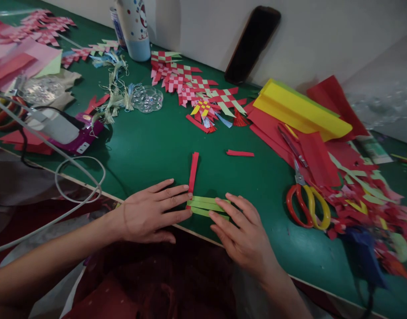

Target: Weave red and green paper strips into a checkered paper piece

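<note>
Head view, looking down on a green desk (150,146). Both hands lie flat and open with the fingers stretched out, gripping nothing. The left hand (150,212) presses its fingertips on the left ends of the green paper strips (206,204) and touches the lower end of a red paper strip (193,172). The right hand (243,235) rests its fingers on the green strips' right ends. The strips lie between the two hands, close to the desk's near edge.

The strips look loose, pinned only by fingertips. A lifted finger or a sideways nudge could push them out of line or let the red strip slip free. Being so near the edge, they could also be brushed off the desk.

The green strips are pale, thin and flat. About three lie side by side, crosswise and slightly fanned. The red strip runs straight away from the hands, at a right angle to them. Whether it passes over or under the green ones cannot be told.

Beyond the hands lies a short red scrap (240,153). Scissors (306,199) with red and yellow handles lie to the right of the right hand, and red-and-white woven paper pieces (190,86) lie far beyond both hands.
</note>
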Demonstrator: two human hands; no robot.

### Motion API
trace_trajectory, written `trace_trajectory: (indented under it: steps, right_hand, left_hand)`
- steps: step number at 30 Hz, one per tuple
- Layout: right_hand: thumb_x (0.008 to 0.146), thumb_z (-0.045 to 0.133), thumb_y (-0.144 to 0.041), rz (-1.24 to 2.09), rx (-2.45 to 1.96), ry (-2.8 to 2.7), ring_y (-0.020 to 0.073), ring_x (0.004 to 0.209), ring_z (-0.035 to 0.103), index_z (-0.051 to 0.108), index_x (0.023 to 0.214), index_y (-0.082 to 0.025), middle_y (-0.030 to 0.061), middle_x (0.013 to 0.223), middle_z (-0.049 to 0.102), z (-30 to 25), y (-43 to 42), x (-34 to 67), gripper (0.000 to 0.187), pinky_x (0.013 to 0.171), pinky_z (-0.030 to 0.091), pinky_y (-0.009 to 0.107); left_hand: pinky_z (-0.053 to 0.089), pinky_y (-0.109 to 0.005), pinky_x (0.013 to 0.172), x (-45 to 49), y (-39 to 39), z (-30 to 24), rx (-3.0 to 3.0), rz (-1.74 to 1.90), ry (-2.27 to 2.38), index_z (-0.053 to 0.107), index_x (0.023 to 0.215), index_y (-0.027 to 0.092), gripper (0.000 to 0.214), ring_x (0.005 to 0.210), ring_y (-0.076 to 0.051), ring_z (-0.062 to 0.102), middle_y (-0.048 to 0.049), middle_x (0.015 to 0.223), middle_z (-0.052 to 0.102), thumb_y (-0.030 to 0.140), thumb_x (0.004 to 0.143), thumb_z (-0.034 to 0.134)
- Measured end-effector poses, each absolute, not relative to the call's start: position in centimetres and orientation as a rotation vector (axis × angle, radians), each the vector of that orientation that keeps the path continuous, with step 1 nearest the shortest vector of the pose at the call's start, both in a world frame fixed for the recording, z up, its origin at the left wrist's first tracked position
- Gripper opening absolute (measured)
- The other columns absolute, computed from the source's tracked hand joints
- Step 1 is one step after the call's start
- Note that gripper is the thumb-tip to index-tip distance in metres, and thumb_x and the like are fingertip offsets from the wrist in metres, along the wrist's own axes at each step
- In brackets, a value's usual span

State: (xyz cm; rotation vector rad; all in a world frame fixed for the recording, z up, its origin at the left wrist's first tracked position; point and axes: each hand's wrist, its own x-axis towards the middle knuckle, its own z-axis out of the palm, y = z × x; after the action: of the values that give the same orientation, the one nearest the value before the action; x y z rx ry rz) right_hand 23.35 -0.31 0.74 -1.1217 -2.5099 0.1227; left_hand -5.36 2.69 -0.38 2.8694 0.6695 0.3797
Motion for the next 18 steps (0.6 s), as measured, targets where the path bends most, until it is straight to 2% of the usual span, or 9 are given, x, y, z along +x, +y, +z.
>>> trace_trajectory:
  steps: [4,11,18]
  right_hand:
    - [0.087,0.065,-0.020,0.127,-1.146,-2.466,0.0272,0.121,0.053,0.071,0.103,-0.024,0.0068,0.117,0.069,0.62,-0.31,23.50,0.018,0.102,0.045,0.053]
    - [0.089,0.063,-0.020,0.107,-1.162,-2.455,0.0268,0.122,0.052,0.073,0.100,-0.028,0.0045,0.119,0.069,0.92,0.35,24.01,0.017,0.102,0.044,0.052]
    - [0.087,0.064,-0.014,0.101,-1.139,-2.429,0.0276,0.120,0.053,0.071,0.098,-0.024,0.0060,0.115,0.070,0.87,0.37,24.23,0.016,0.097,0.049,0.050]
  left_hand:
    - [0.016,-0.050,0.121,-5.36,2.59,-0.45,2.866,0.386,0.689,0.048,0.140,0.021,0.059,0.144,-0.029,0.031,-0.0103,0.151,0.042,0.055,0.091,0.054]
    - [0.014,-0.048,0.122,-5.30,2.62,-0.40,2.854,0.398,0.681,0.050,0.138,0.019,0.057,0.143,-0.028,0.032,-0.0107,0.150,0.044,0.052,0.092,0.055]
    - [0.014,-0.049,0.122,-5.37,2.61,-0.38,2.847,0.379,0.688,0.050,0.137,0.019,0.055,0.144,-0.028,0.031,-0.0108,0.152,0.041,0.051,0.093,0.054]
